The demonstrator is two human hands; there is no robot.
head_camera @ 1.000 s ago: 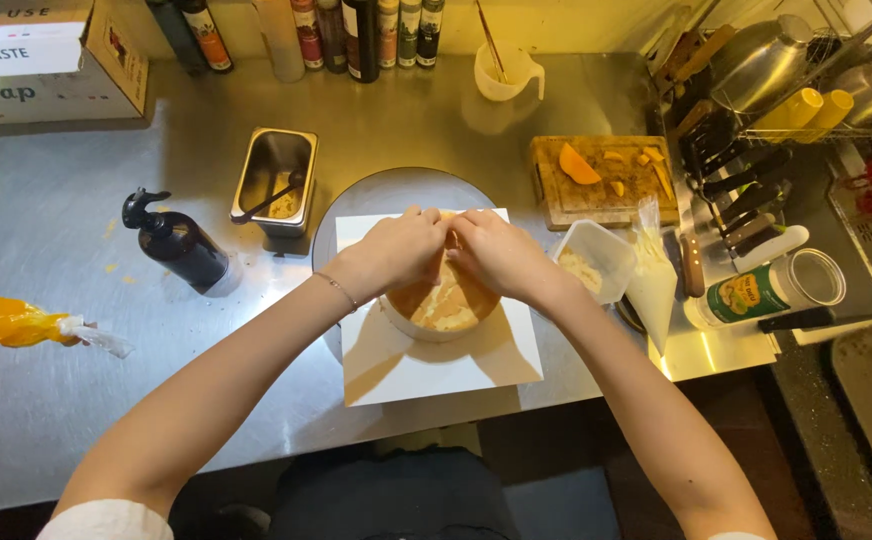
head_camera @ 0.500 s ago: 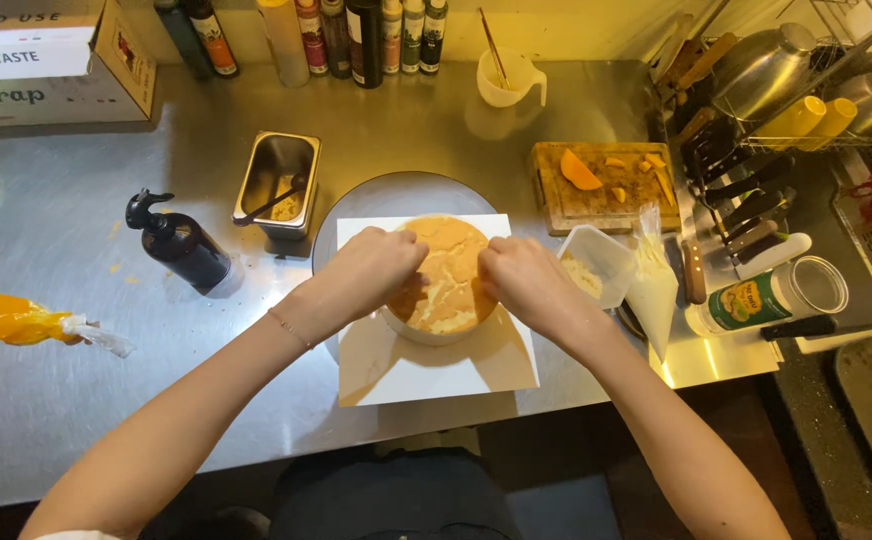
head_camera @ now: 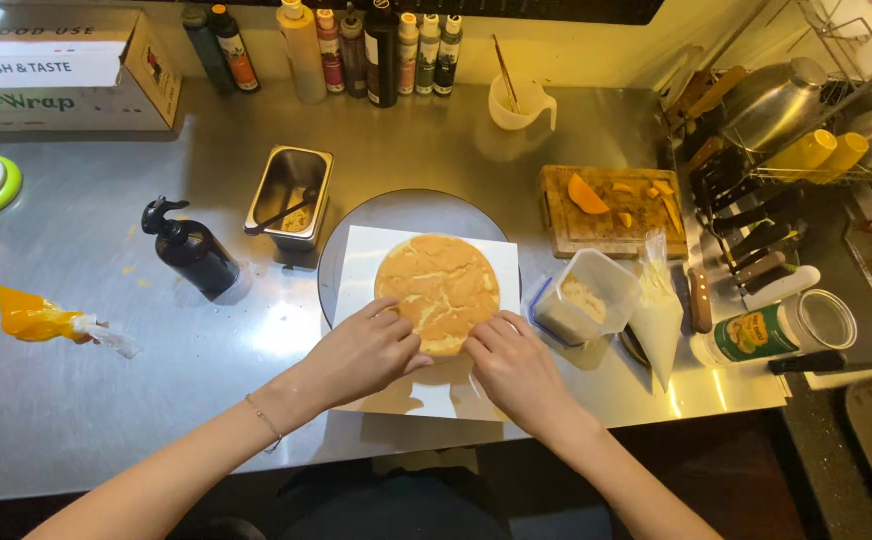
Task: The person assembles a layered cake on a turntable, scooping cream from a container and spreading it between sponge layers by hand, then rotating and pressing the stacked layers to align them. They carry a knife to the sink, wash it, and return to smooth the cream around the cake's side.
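Both hands, left [head_camera: 364, 352] and right [head_camera: 512, 368], loosely curled, fingertips on round sponge cake [head_camera: 438, 291] near edge

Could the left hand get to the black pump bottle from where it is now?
Probably yes. The left hand rests at the round cake layer's near edge, and only bare steel counter lies between it and the black pump bottle.

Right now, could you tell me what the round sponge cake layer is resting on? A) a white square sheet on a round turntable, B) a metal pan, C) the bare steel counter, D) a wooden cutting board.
A: the cake layer lies on a white square sheet over the round turntable, with the left hand and right hand at its near edge.
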